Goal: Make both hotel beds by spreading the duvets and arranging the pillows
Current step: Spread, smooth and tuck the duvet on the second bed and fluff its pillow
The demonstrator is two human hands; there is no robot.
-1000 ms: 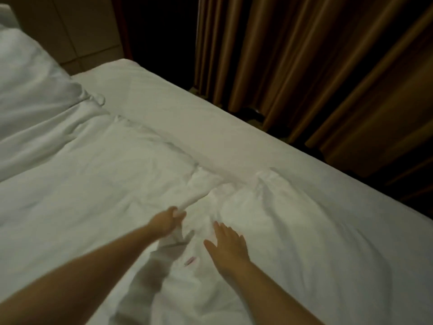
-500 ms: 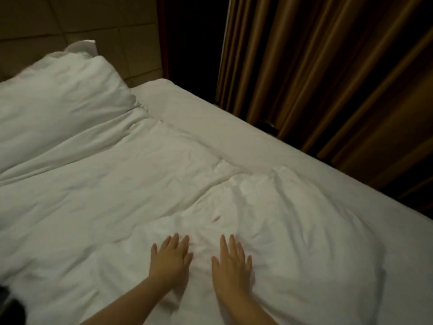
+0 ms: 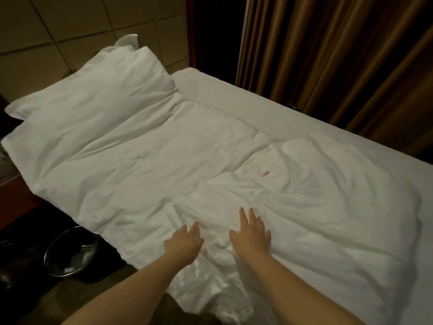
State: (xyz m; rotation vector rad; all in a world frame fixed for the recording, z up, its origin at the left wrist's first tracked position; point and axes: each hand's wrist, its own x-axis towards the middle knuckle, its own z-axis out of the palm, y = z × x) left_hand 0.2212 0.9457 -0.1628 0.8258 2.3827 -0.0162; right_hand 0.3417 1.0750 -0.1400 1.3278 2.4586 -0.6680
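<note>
Left hand (image 3: 185, 242), right hand (image 3: 251, 233): both flat, fingers spread, pressing duvet (image 3: 210, 160); left's earlier pinch released. Both drawn toward its near edge; smoothing under way, creases remain.

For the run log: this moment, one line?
duvet rumpled | left hand flat on it | right hand flat on it | pillow at head
</note>
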